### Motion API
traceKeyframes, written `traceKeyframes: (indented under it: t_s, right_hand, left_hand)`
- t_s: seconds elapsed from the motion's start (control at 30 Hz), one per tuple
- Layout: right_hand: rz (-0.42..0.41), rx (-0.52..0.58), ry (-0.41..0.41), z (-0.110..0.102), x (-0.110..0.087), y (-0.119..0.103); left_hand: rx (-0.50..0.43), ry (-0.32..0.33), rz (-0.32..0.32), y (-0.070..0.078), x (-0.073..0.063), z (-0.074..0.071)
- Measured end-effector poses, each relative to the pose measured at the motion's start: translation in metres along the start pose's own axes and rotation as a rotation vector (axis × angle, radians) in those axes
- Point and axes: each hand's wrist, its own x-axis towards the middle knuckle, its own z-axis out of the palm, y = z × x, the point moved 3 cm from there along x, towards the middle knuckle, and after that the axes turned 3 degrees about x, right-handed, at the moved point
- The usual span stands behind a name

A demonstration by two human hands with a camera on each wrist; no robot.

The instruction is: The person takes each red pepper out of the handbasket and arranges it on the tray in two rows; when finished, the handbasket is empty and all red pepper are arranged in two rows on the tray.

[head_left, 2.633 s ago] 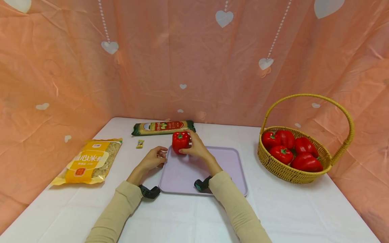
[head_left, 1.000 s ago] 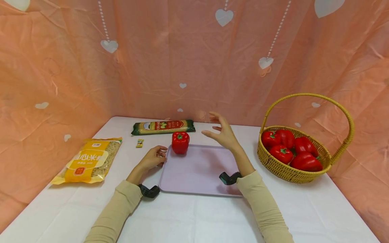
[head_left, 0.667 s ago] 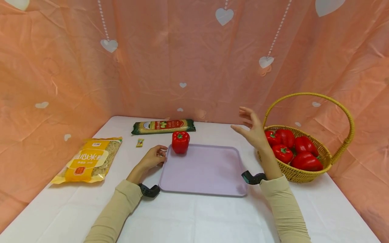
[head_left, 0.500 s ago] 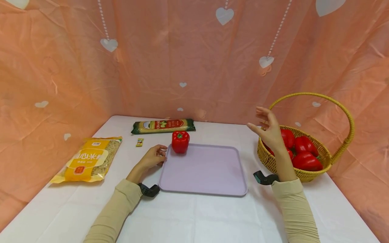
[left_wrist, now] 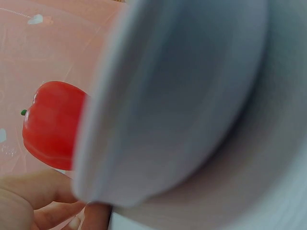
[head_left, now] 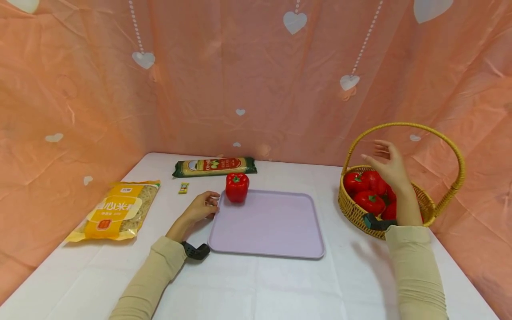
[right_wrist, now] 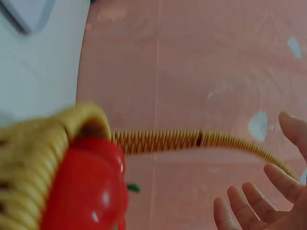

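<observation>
My left hand (head_left: 198, 208) holds the left rim of a pale purple tray (head_left: 272, 224); in the left wrist view its thumb and curled fingers (left_wrist: 41, 189) meet at the tray's edge. A red bell pepper (head_left: 237, 187) with a green stem stands upright at the tray's back left corner. At the right, my right hand (head_left: 390, 166) hovers over a wicker basket (head_left: 352, 215), inside the arch of its handle, with fingers spread and nothing in them. Several red bell peppers (head_left: 370, 202) lie in the basket, some hidden behind the hand and wrist.
Behind the tray lies a long green and gold packet (head_left: 216, 166). A small yellow wrapped piece (head_left: 183, 188) is left of it. A yellow bag (head_left: 116, 211) of noodle-like food lies at the left. The tall basket handle (head_left: 456, 155) arches over the peppers.
My right hand has let go of the bell pepper at the tray's back left corner and moved right, over to the basket. My left hand has stayed at the tray's edge.
</observation>
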Motion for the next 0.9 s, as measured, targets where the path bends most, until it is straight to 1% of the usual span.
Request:
traceKeyframes:
  t_s: [0.07,0.17,0.3,0.43,0.6,0.77,0.9]
  right_hand:
    - [0.047,-0.032,-0.006,-0.005,0.003,0.006]
    - [0.115,-0.058,-0.038,-0.011,0.007,0.014]
    - [0.171,-0.074,-0.086,-0.016,0.010,0.022]
    - [0.217,-0.109,-0.121,-0.020,0.010,0.031]
    - [0.229,-0.164,-0.127,-0.022,0.012,0.044]
    - [0.216,-0.187,-0.124,-0.021,0.014,0.055]
    - [0.228,-0.200,-0.129,-0.020,0.014,0.062]
  left_hand:
    - [0.000,-0.003,0.006,-0.001,0.000,0.000]
    - [-0.003,-0.008,0.023,-0.001,0.000,0.000]
    - [-0.012,-0.014,0.038,-0.001,0.000,0.000]
    - [-0.017,-0.015,0.034,-0.001,0.000,0.000]
    - [-0.009,-0.010,0.032,-0.002,0.000,0.000]
    - [-0.009,-0.007,0.030,-0.002,0.001,0.000]
    - [-0.012,-0.011,0.026,-0.002,0.001,0.000]
